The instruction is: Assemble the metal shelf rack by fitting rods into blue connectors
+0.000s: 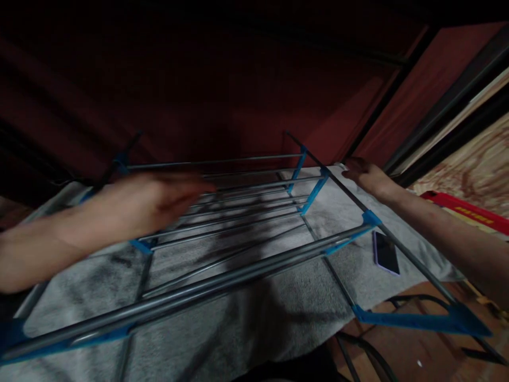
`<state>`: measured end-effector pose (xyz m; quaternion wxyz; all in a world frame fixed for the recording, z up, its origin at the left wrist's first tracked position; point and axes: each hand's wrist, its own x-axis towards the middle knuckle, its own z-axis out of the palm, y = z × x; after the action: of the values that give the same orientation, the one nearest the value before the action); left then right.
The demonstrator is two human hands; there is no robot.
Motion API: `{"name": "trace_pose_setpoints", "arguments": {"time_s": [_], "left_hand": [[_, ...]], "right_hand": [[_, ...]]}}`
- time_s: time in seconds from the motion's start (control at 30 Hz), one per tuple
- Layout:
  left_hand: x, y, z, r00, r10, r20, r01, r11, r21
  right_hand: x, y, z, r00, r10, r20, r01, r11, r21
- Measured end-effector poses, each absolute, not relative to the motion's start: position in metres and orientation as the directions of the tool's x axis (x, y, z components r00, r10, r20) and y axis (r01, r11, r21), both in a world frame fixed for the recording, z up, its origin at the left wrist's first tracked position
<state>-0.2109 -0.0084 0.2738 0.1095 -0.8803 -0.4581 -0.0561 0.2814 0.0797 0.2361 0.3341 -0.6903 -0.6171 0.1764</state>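
Note:
A rack [246, 265] of grey metal tubes with blue plastic joints [371, 217] lies across a grey cloth [318, 297]. Above the rack's left part is my left hand [167, 201], blurred by motion. Its fingers stretch to the right, and nothing shows in them. Beyond the right side tube, my right hand [363, 175] is at the cloth's far right corner. Its fingers are extended and apart; whether they touch the cloth I cannot tell. A phone [385, 252] with a purple edge lies on the cloth, just right of the rack.
A dark red wall [238, 95] rises close behind the rack. At the right stand a wood-grained board [469, 143] and a red and yellow package [465, 209]. Below the cloth's front edge show a brown floor [421, 345] and dark curved tubes [369, 350].

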Motion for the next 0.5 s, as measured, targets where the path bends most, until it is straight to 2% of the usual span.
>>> {"name": "trace_pose_setpoints", "arguments": {"time_s": [0.03, 0.1, 0.17, 0.27, 0.5], "left_hand": [[-0.187, -0.013, 0.268, 0.678, 0.723, 0.133, 0.735, -0.674, -0.077], [-0.139, -0.017, 0.253, 0.769, 0.638, 0.051, 0.637, -0.770, 0.032], [-0.097, -0.012, 0.234, 0.789, 0.614, 0.010, 0.610, -0.787, 0.094], [-0.050, 0.008, 0.205, 0.778, 0.628, -0.024, 0.627, -0.772, 0.107], [0.014, 0.068, 0.152, 0.672, 0.740, 0.015, 0.730, -0.667, 0.149]], "right_hand": [[0.287, 0.079, 0.233, 0.216, 0.969, 0.123, 0.662, -0.053, -0.747], [0.295, 0.084, 0.225, 0.263, 0.965, 0.007, 0.501, -0.130, -0.856], [0.299, 0.091, 0.218, 0.285, 0.949, -0.133, 0.349, -0.232, -0.908], [0.297, 0.099, 0.207, 0.247, 0.926, -0.287, 0.208, -0.340, -0.917], [0.284, 0.111, 0.184, 0.146, 0.940, -0.307, 0.062, -0.319, -0.946]]}}
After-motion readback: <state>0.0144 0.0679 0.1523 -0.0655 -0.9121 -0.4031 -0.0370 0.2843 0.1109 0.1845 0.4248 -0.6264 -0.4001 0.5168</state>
